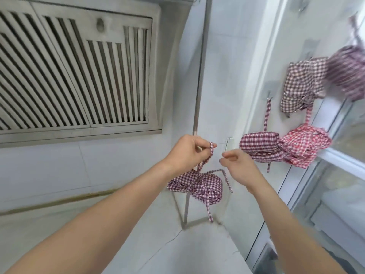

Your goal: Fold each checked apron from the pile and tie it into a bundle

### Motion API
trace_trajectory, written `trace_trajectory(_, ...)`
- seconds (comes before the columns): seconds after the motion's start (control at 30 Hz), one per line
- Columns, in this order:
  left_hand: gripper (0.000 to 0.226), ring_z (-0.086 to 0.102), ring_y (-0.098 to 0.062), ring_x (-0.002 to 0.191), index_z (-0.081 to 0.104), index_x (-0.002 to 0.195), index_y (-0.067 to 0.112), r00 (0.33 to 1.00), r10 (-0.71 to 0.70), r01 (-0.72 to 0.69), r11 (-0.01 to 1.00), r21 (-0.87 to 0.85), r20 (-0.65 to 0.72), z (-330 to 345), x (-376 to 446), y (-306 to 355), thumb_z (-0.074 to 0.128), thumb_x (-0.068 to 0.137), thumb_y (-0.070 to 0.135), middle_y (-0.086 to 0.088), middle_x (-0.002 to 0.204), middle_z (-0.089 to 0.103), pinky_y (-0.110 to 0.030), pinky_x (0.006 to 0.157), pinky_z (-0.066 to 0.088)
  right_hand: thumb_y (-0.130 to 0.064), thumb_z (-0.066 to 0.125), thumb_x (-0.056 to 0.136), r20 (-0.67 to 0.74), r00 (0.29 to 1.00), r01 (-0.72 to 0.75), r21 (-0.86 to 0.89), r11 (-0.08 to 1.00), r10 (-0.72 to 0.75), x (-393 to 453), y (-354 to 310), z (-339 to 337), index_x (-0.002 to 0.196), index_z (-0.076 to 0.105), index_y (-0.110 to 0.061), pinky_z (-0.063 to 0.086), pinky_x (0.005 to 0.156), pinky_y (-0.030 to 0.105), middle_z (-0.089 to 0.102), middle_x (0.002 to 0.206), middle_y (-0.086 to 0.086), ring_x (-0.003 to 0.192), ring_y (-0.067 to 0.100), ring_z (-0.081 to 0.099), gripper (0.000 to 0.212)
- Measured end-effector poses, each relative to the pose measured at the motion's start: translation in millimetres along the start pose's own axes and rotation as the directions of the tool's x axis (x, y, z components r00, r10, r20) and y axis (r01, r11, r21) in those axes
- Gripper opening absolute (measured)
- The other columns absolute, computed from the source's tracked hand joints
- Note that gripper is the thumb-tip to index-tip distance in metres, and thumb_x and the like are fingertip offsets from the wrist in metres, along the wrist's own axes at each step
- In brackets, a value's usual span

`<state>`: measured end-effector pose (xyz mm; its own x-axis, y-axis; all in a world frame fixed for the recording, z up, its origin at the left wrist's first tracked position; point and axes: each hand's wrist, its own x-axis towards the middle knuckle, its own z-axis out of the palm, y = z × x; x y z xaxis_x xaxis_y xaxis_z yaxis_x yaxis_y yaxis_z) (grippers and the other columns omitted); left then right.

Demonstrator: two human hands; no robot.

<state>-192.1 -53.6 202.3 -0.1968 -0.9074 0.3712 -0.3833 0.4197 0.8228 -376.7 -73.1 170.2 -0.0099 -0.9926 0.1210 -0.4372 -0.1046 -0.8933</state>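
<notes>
A dark-red checked apron bundle hangs by its strap loop from my left hand, which pinches the loop just left of a metal wall hook. My right hand is raised beside the hook, fingers curled, holding nothing that I can see. Loose ties dangle below the bundle. Other tied bundles hang on hooks to the right: a dark-red checked one, a bright-red checked one, another dark one above, and a blurred one at the far right.
A steel extractor hood with slatted vents fills the upper left. White tiled walls meet at a corner with a metal trim strip. A window frame runs down the right side.
</notes>
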Motion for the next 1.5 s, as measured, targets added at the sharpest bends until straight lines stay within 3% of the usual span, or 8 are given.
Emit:
trace_trajectory(0.2,0.012,0.059,-0.006,0.051,0.075,0.074,0.010,0.987,0.128,-0.126,0.992,0.024,-0.100,19.5,42.5,45.8,0.076,0.085,0.015,0.000,0.060,0.068,-0.023,0.055,0.048,-0.021,0.067,0.094,0.064,0.973,0.193,0.294,0.936,-0.221,-17.6,-63.4,-51.3,0.108,0.064,-0.006,0.061,0.075,0.036,0.076,0.087,0.012,0.082,0.026,0.074,0.020)
trace_trajectory(0.33,0.013,0.051,0.000,0.050,0.069,0.074,0.018,0.977,0.197,-0.191,0.979,0.077,-0.081,18.1,68.7,94.5,0.072,0.087,0.018,0.011,0.057,0.058,-0.020,0.056,0.045,-0.015,0.067,0.093,-0.076,0.955,0.295,0.286,0.912,-0.286,-11.1,-88.1,-90.8,0.099,0.070,-0.004,0.060,0.065,0.035,0.072,0.073,0.012,0.069,0.026,0.070,0.013)
trace_trajectory(0.5,0.022,0.066,-0.018,0.057,0.046,0.107,0.007,0.973,0.230,-0.228,0.965,-0.126,0.000,7.3,105.0,159.1,0.062,0.093,0.003,-0.004,0.074,0.058,-0.035,0.066,0.058,-0.014,0.066,0.094,-0.189,0.903,0.407,0.090,0.909,-0.386,14.5,-133.4,-162.5,0.093,0.071,-0.006,0.058,0.061,0.028,0.070,0.071,0.006,0.064,0.015,0.067,0.010)
trace_trajectory(0.67,0.010,0.068,-0.011,0.053,0.066,0.101,0.003,0.951,0.284,-0.287,0.958,-0.013,-0.125,3.2,159.9,218.1,0.067,0.091,0.006,-0.004,0.068,0.067,-0.026,0.063,0.060,-0.017,0.064,0.097,-0.162,0.864,0.465,-0.106,0.879,-0.477,49.0,-188.1,-225.6,0.095,0.070,-0.007,0.059,0.067,0.029,0.074,0.080,0.005,0.071,0.013,0.068,0.012)
trace_trajectory(0.97,0.015,0.071,-0.021,0.059,0.067,0.076,0.015,0.881,0.362,-0.250,0.902,0.353,-0.303,15.1,234.0,268.7,0.059,0.085,0.006,-0.004,0.074,0.070,-0.028,0.053,0.056,-0.016,0.057,0.099,-0.257,0.857,0.397,-0.225,0.890,-0.447,125.6,-235.5,-265.9,0.081,0.067,-0.002,0.058,0.067,0.041,0.072,0.082,0.012,0.067,0.024,0.065,0.025)
trace_trajectory(1.1,0.014,0.067,-0.030,0.068,0.062,0.065,0.009,0.864,0.389,-0.123,0.779,0.614,-0.321,25.6,249.5,259.6,0.058,0.077,0.007,-0.005,0.060,0.058,-0.031,0.053,0.048,-0.013,0.060,0.096,-0.187,0.916,0.294,-0.288,0.911,-0.355,139.8,-225.3,-265.4,0.077,0.066,-0.002,0.044,0.043,0.022,0.068,0.071,0.013,0.057,0.018,0.063,0.023)
trace_trajectory(1.3,0.038,0.068,-0.022,0.063,0.069,0.077,0.007,0.919,0.302,-0.085,0.779,0.621,-0.253,34.3,245.3,245.0,0.077,0.083,0.044,-0.006,0.065,0.067,-0.033,0.063,0.057,-0.019,0.059,0.099,-0.066,0.934,0.339,-0.144,0.930,-0.351,138.1,-200.1,-252.1,0.098,0.067,-0.004,0.049,0.048,0.023,0.066,0.076,0.007,0.058,0.014,0.061,0.016)
trace_trajectory(1.5,0.031,0.070,-0.015,0.064,0.076,0.077,0.008,0.980,0.160,-0.097,0.900,0.425,-0.115,18.0,221.1,232.0,0.069,0.091,0.034,-0.002,0.072,0.075,-0.028,0.069,0.058,-0.022,0.066,0.096,-0.023,0.925,0.376,-0.095,0.922,-0.380,116.9,-184.0,-250.0,0.095,0.067,-0.002,0.050,0.050,0.022,0.068,0.078,0.008,0.059,0.012,0.062,0.020)
